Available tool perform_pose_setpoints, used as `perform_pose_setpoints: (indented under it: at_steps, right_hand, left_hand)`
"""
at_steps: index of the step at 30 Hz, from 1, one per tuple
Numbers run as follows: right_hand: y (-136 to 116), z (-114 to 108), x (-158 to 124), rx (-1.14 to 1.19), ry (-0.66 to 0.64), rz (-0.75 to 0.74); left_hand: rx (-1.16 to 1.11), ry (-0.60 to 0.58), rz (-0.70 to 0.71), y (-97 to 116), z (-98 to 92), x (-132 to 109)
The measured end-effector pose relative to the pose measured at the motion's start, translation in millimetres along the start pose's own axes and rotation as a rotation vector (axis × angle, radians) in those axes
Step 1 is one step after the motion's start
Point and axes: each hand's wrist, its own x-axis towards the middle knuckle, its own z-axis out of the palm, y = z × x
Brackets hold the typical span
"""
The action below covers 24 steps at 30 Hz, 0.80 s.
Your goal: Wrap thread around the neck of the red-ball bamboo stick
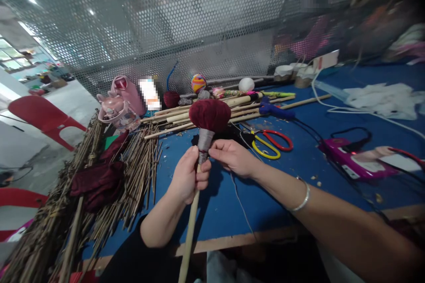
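A pale wooden stick (pixel 190 234) stands tilted before me, topped by a padded head of dark red cloth (pixel 210 114). Grey thread (pixel 205 139) is wound round the neck below the cloth. My left hand (pixel 188 177) wraps round the stick just under the winding. At the winding's right side, the thumb and fingers of my right hand (pixel 234 157) are pinched together; what they grip is too small to make out. A loose thread (pixel 239 203) hangs below that hand to the table's front edge. Scissors (pixel 272 143) with red and yellow handles lie beyond my right hand.
Bundled thin twigs (pixel 139 181) and dark red cloth (pixel 99 183) cover the left. Wooden sticks (pixel 179 117) lie along the back by a perforated metal screen (pixel 186 22). A blue-handled glue gun (pixel 277 109), a purple power strip (pixel 357 159) and cables occupy the right.
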Motion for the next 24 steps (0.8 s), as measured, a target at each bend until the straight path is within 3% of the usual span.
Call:
perform_pose_setpoints:
  at_steps: [6,8,12,15,17,24]
  right_hand:
    - [3.1,-10.2,1.4,0.126,-0.124,0.055]
    - [5.4,-12.4,2.1,0.142,-0.127,0.059]
    - [6.5,-10.9,5.1,0.082,-0.032,0.092]
    - [5.4,-7.2,6.9,0.094,0.009,0.101]
    - [5.2,-5.6,7.7,0.117,-0.007,0.073]
    - [2.0,-11.4,5.2,-0.020,0.033,0.008]
  left_hand:
    - [-0.152,-0.203,-0.284,-0.8,-8.0,6.4]
    - [-0.073,-0.162,-0.299,-3.7,-7.5,10.5]
    - [0.301,0.147,0.092,-14.2,-3.6,12.3]
    - [0.561,0.254,0.346,-21.3,-2.6,9.8]
    - [0.633,0.276,0.406,-23.0,-3.1,8.6]
    - [0.514,0.264,0.358,-14.9,-3.4,7.3]
